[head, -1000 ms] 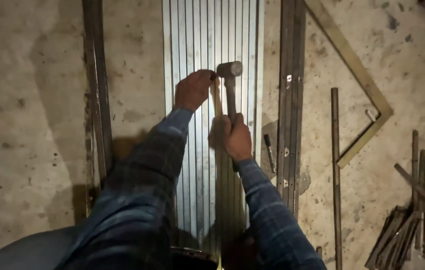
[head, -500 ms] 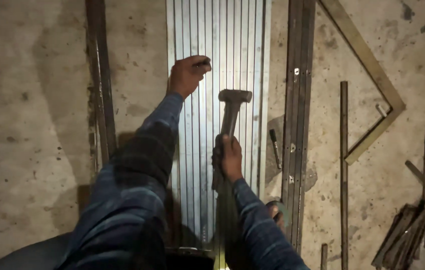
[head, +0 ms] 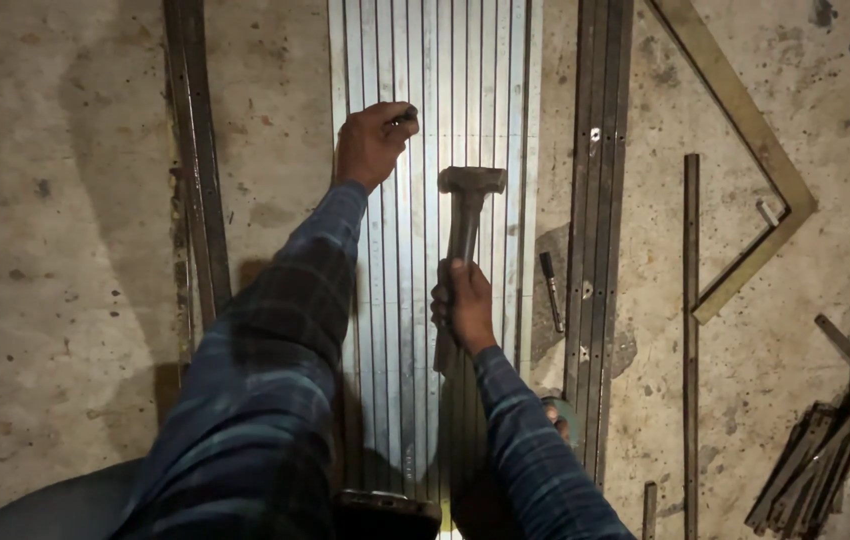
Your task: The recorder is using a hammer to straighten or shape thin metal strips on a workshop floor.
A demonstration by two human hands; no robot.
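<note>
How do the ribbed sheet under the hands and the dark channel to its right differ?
The ribbed metal sheet is pale, shiny and wide; the dark metal channel is dull, narrow and shows holes. The left hand and hammer are over the sheet, none over the channel. Both lie lengthwise on the concrete floor.

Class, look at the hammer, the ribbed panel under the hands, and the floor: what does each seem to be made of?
Hammer: dull dark metal head, probably steel; handle material unclear.
Ribbed panel: pale, shiny, evenly grooved strips, likely aluminium or galvanised sheet.
Floor: rough, stained, speckled grey surface, apparently concrete.
</note>
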